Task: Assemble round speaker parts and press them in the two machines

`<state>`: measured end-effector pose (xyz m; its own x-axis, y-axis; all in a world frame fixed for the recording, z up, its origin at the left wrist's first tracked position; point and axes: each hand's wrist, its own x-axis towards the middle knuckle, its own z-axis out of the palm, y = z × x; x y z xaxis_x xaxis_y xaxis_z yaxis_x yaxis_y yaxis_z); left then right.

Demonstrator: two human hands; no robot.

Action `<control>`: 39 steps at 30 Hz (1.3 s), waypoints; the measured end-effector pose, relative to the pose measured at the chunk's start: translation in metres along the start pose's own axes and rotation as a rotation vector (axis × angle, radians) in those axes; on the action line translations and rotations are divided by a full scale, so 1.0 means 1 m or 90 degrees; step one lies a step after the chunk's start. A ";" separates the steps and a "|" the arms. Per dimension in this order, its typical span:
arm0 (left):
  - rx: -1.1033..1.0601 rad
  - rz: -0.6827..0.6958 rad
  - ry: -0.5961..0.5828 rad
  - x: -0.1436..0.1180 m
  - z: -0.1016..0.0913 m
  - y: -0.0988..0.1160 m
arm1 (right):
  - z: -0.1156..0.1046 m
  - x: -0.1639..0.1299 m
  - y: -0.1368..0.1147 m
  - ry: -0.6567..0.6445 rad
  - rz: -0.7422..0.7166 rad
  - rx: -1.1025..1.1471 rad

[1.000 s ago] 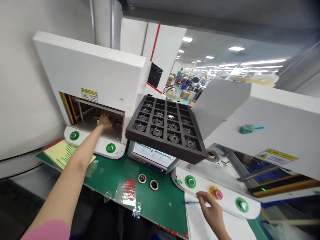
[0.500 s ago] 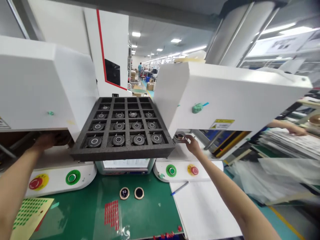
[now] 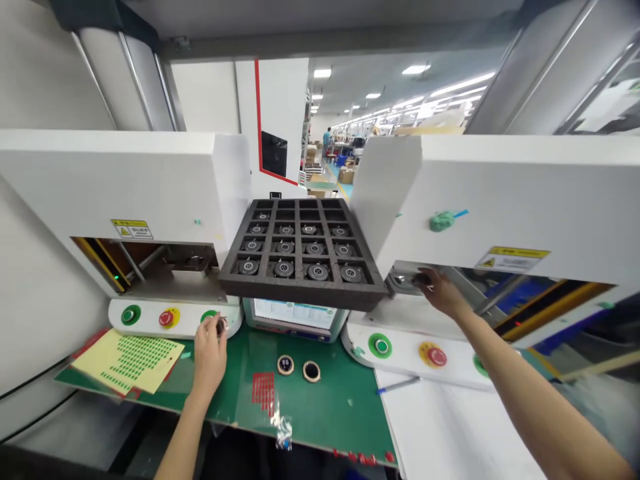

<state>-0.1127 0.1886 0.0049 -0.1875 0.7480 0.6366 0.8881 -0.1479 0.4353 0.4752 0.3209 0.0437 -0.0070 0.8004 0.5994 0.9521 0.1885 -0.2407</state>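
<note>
Factory lights run off down a long hall behind, and up close a green table carries two white machines, one on each side. Left hand is low at the front of the left machine, fingers pinched together on a small round part, right in front of that machine's green button. Red button and another green one sit further left on the same panel. Right hand is reaching into the opening of the right machine, fingers up against a metal fixture in there; whether they are clamped on anything or just touching, I cannot tell. Between the two machines, a black foam tray tilts toward us, round parts sitting in its nearer rows, the far row looking bare. Under its front edge a small screen glows. On the table, two loose rings lie side by side, a strip of red stickers just left of them, a yellow sheet of green dots off at the left edge. A pen rests on white paper below the right machine's green and red buttons
</note>
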 end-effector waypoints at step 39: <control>0.175 0.152 -0.589 0.058 -0.053 0.080 | 0.058 -0.195 -0.282 -0.366 0.002 0.098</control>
<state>-0.0748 0.1864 0.1102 0.3061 0.9456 -0.1101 0.9482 -0.2925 0.1239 0.1898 0.1446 -0.0500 -0.2097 0.9728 0.0987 0.8976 0.2315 -0.3751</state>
